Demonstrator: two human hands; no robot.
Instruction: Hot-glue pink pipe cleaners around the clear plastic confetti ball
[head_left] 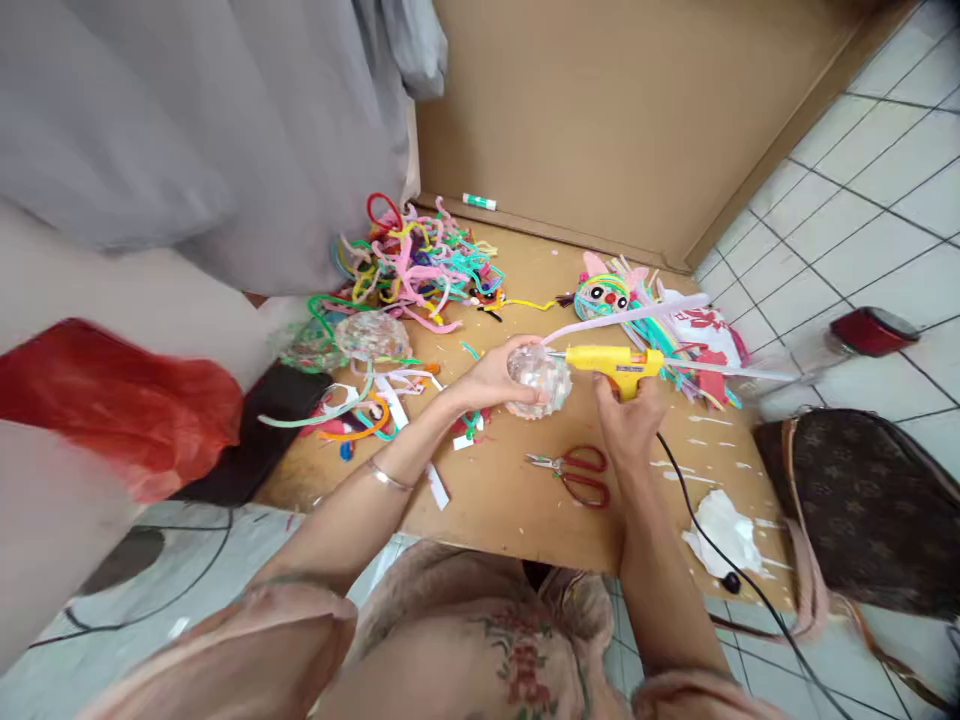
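Observation:
My left hand [499,375] is closed round a clear, textured ball [546,385] above the middle of the table. In my right hand [628,412] is a yellow glue gun [615,365], its nozzle at the ball's upper right side; whether the tip touches cannot be made out. A pale glue stick [720,369] juts from the gun's back. One pale lilac pipe cleaner [626,318] runs from near the ball toward the upper right. Red-handled scissors [581,474] lie on the table below the ball.
Piled pipe cleaners [420,260] and another clear ball [371,335] are at the left back. A colourful pipe-cleaner figure with eyes [606,295] lies at the right back. The gun's black cord [709,535] trails past crumpled white paper [724,530]. A brown bag [862,500] stands at the right edge.

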